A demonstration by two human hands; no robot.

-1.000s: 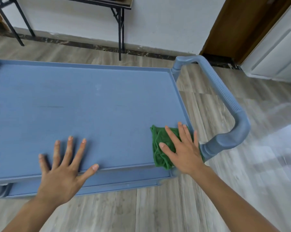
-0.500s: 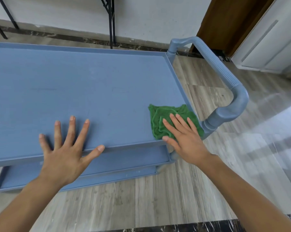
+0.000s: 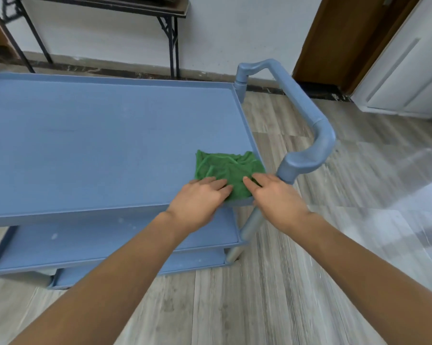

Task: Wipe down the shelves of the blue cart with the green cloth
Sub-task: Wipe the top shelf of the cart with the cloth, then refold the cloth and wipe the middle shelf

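Note:
The blue cart (image 3: 98, 135) fills the left and middle of the head view, with two lower shelves (image 3: 90, 241) showing beneath its top shelf. A crumpled green cloth (image 3: 224, 168) lies in the near right corner of the top shelf. My left hand (image 3: 200, 197) rests on the cloth's near left edge, fingers together and laid on the fabric. My right hand (image 3: 274, 195) touches the cloth's near right edge beside the handle post. Whether either hand pinches the fabric is not visible.
The cart's blue push handle (image 3: 304, 120) arches past the right end of the shelf. A black-legged folding table (image 3: 105, 11) stands against the white wall behind. A brown door (image 3: 334, 38) and a white cabinet (image 3: 408, 68) are at the right. Grey wood-look floor lies around.
My left hand left the shelf's near left part and moved right onto the cloth. My right hand slid to the cloth's right edge. The cloth lies more spread out. The camera pulled back.

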